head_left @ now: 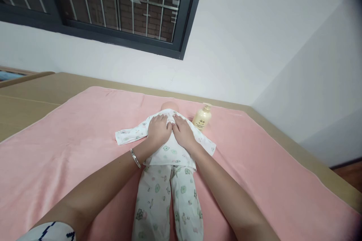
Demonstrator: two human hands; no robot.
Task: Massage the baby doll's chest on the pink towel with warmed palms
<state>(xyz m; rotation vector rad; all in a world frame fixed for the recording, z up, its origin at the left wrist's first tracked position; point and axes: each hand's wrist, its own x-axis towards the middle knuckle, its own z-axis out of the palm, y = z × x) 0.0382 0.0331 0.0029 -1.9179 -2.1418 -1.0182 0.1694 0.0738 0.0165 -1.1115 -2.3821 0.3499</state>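
A baby doll in a white pajama top [166, 154] and matching pajama pants [155, 199] lies stretched out, its legs toward me. Only the rounded top of the doll's head [169, 105] shows past the collar. My left hand [158, 131] rests flat on the left of the upper torso, fingers extended. Beside it, my right hand [183, 131] lies flat on the right side, the two thumbs close together. Neither hand grips anything. A pale yellow pump bottle [201, 118] stands just beyond the doll's right-hand sleeve. Whether the doll lies face up or face down I cannot tell.
A pink blanket [85, 150] with some wrinkles covers the wooden surface [34, 86] under the doll. Behind it rises a white wall [226, 45] with a dark-framed, barred window [121, 3]. The surface's edge runs along the right.
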